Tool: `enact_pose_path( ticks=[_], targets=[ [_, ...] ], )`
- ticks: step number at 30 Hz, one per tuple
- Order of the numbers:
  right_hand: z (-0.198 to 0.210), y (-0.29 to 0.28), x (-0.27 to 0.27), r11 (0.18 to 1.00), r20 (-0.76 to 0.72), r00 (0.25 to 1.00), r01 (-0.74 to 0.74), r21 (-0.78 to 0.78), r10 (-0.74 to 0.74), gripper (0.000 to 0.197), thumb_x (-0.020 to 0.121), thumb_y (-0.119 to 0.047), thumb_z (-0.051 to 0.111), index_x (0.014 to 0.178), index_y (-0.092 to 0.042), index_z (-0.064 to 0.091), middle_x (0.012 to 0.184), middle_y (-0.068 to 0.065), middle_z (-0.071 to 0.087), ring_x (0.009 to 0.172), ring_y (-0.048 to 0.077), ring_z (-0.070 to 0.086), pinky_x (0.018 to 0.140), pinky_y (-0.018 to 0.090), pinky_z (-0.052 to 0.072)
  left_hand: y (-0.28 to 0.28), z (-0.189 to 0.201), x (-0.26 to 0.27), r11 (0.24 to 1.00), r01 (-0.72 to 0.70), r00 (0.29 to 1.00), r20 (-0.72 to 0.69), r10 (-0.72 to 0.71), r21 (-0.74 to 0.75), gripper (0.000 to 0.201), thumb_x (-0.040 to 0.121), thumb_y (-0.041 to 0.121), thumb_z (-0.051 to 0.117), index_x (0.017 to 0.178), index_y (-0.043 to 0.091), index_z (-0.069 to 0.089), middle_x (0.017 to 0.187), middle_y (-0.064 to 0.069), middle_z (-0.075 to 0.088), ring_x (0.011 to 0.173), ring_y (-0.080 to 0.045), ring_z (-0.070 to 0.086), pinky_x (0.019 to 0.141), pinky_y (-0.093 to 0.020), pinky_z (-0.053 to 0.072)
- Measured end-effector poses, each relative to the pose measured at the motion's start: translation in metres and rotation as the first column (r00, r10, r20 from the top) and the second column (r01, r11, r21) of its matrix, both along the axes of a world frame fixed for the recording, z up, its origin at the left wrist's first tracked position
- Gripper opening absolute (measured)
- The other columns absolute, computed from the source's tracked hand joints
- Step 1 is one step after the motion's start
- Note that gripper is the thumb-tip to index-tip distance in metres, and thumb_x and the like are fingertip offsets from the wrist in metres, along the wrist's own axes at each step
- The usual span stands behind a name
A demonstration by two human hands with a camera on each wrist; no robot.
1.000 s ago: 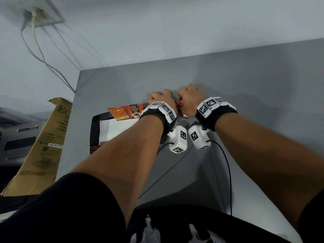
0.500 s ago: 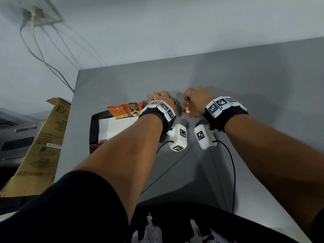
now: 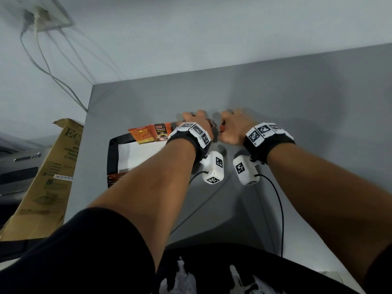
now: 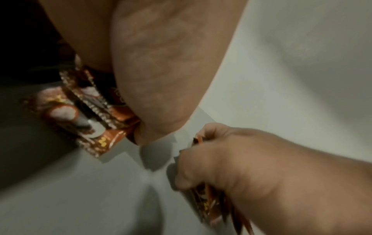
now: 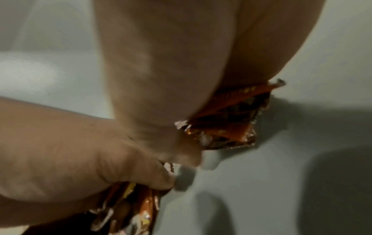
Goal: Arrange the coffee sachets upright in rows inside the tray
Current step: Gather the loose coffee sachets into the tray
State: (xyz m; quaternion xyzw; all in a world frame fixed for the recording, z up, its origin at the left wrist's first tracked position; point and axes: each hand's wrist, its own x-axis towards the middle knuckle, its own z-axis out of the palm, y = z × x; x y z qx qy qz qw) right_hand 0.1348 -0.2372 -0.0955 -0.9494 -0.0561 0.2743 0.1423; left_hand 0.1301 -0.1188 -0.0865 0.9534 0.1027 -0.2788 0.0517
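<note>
The grey table (image 3: 275, 98) carries everything; take the black-rimmed tray (image 3: 111, 154) as your landmark. It sits at the table's left edge with its white floor mostly bare; a few coffee sachets (image 3: 151, 133) stand along its far rim, and more sachet edges show at its near-left corner. A cardboard box (image 3: 44, 179) leans off the table's left side, beyond the tray.

Both your hands are just past the tray's far-right corner, low on the table, well apart from the tray floor. Your left hand (image 3: 196, 122) is nearer the tray, almost touching the standing sachets; your right hand (image 3: 232, 129) is one hand further right.

Fingers: L is curled tight round a bundle of sachets (image 4: 94, 114), edges sticking out below the palm. R is likewise clamped on its own small stack (image 5: 227, 120), corners fanning out. Neither hand has spare fingers free, as far as the wrist views show.

The move ahead, in my view: the tray lies left and toward you from both hands, so L goes first. Can't tell the bundles' long axis for sure (blur), so check they're upright before setting down.
</note>
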Motion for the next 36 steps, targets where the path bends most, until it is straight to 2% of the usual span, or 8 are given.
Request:
enact_pose_path(
  ticks=[4, 9, 14, 18, 21, 24, 29, 36],
  targets=[
    [0.002, -0.006, 0.0, 0.982, -0.028, 0.996, 0.089, 0.167, -0.085, 0.015, 0.089, -0.032, 0.057, 0.101, -0.025, 0.051, 0.097, 0.004, 0.056, 0.096, 0.031, 0.056, 0.082, 0.037, 0.046, 0.006, -0.004, 0.002, 0.999, 0.0, 0.999, 0.048, 0.002, -0.042, 0.057, 0.083, 0.027, 0.068, 0.132, 0.017, 0.039, 0.131, -0.017, 0.036, 0.115, -0.044, 0.053, 0.082, -0.042, 0.046],
    [0.007, -0.013, -0.003, 0.936, -0.037, 0.988, 0.152, 0.318, -0.148, 0.01, 0.099, -0.024, 0.053, 0.102, -0.015, 0.049, 0.072, 0.01, 0.065, 0.061, 0.031, 0.065, 0.053, 0.035, 0.052, 0.012, -0.002, 0.007, 0.978, 0.035, 0.988, 0.152, -0.003, -0.203, 0.046, 0.086, 0.037, 0.063, 0.123, 0.02, 0.043, 0.122, -0.013, 0.056, 0.099, -0.032, 0.057, 0.073, -0.037, 0.043],
    [0.031, -0.016, -0.007, 0.942, 0.05, 0.985, 0.145, 0.303, -0.167, 0.014, 0.094, -0.013, 0.059, 0.101, -0.018, 0.048, 0.078, -0.003, 0.05, 0.073, 0.02, 0.052, 0.054, 0.021, 0.03, 0.009, 0.02, 0.013, 0.943, 0.055, 0.981, 0.194, 0.011, -0.329, 0.047, 0.084, 0.051, 0.065, 0.114, 0.023, 0.042, 0.104, -0.008, 0.058, 0.084, -0.028, 0.058, 0.066, -0.032, 0.043],
    [0.05, -0.009, -0.013, 0.859, 0.026, 0.965, 0.219, 0.462, -0.26, 0.028, 0.077, -0.009, 0.066, 0.102, -0.014, 0.056, 0.084, 0.002, 0.06, 0.081, 0.025, 0.06, 0.064, 0.03, 0.047, 0.023, 0.044, 0.018, 0.885, 0.069, 0.975, 0.22, 0.039, -0.461, 0.043, 0.088, 0.044, 0.063, 0.118, 0.02, 0.043, 0.1, -0.007, 0.063, 0.084, -0.027, 0.065, 0.057, -0.028, 0.043],
    [0.058, 0.004, -0.019, 0.781, -0.023, 0.95, 0.269, 0.563, -0.311, 0.04, 0.062, -0.016, 0.064, 0.099, -0.024, 0.055, 0.092, 0.008, 0.065, 0.087, 0.029, 0.066, 0.077, 0.046, 0.058, 0.045, 0.061, 0.015, 0.837, 0.015, 0.97, 0.212, 0.121, -0.547, 0.043, 0.086, 0.038, 0.061, 0.12, 0.019, 0.042, 0.103, -0.009, 0.065, 0.086, -0.029, 0.067, 0.071, -0.035, 0.057],
    [0.059, 0.022, -0.027, 0.752, 0.003, 0.952, 0.24, 0.614, -0.307, 0.039, 0.065, -0.008, 0.06, 0.097, -0.029, 0.054, 0.096, 0.01, 0.067, 0.091, 0.032, 0.067, 0.082, 0.055, 0.058, 0.069, 0.078, 0.003, 0.747, -0.037, 0.956, 0.194, 0.221, -0.664, 0.039, 0.08, 0.034, 0.061, 0.113, 0.022, 0.045, 0.097, -0.009, 0.068, 0.082, -0.031, 0.071, 0.068, -0.041, 0.059],
    [0.077, 0.059, -0.048, 0.74, 0.016, 0.958, 0.211, 0.639, -0.287, 0.036, 0.075, -0.012, 0.051, 0.109, -0.023, 0.053, 0.102, 0.007, 0.064, 0.097, 0.029, 0.065, 0.084, 0.05, 0.057, 0.122, 0.106, -0.019, 0.648, -0.037, 0.928, 0.214, 0.304, -0.761, 0.039, 0.078, 0.028, 0.067, 0.112, 0.022, 0.049, 0.098, -0.011, 0.067, 0.086, -0.032, 0.073, 0.074, -0.052, 0.061],
    [0.084, 0.116, -0.079, 0.855, 0.287, 0.953, -0.069, 0.513, -0.095, 0.038, 0.085, -0.007, 0.063, 0.119, -0.019, 0.049, 0.104, 0.001, 0.061, 0.088, 0.02, 0.059, 0.071, 0.032, 0.048, 0.192, 0.085, -0.057, 0.797, 0.01, 0.936, 0.287, 0.206, -0.604, 0.041, 0.078, 0.035, 0.073, 0.107, 0.024, 0.047, 0.093, -0.006, 0.07, 0.078, -0.024, 0.072, 0.071, -0.048, 0.061]
  ],
)
